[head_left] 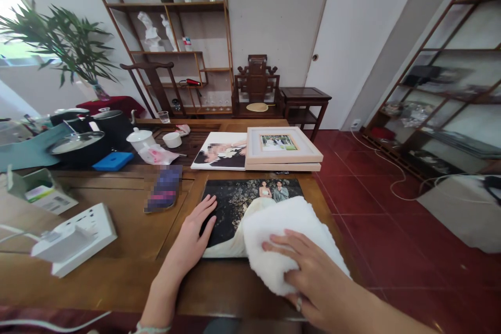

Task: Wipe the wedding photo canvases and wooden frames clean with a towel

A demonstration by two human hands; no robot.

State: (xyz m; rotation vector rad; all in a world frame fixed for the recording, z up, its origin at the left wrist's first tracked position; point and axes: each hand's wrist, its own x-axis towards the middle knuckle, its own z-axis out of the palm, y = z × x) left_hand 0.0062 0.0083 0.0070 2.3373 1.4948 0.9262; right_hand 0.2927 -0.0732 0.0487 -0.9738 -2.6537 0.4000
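Observation:
A dark wedding photo panel (pixel 242 201) lies flat on the wooden table (pixel 129 229) in front of me. My left hand (pixel 193 237) lies open and flat on the panel's left edge. Over the panel's lower right part my right hand (pixel 309 271) presses a white towel (pixel 274 229), fingers spread across the cloth and curling over its near edge. Behind the panel lie another photo print (pixel 219 154) and two stacked light wooden frames (pixel 284 148).
A white power strip (pixel 74 240) and a small open box (pixel 39 190) sit at the left. Pots, a blue pad (pixel 113 160), cups and a plant (pixel 58 42) crowd the far left. Chairs and shelves stand behind. Red tile floor with a cable (pixel 391 167) lies to the right.

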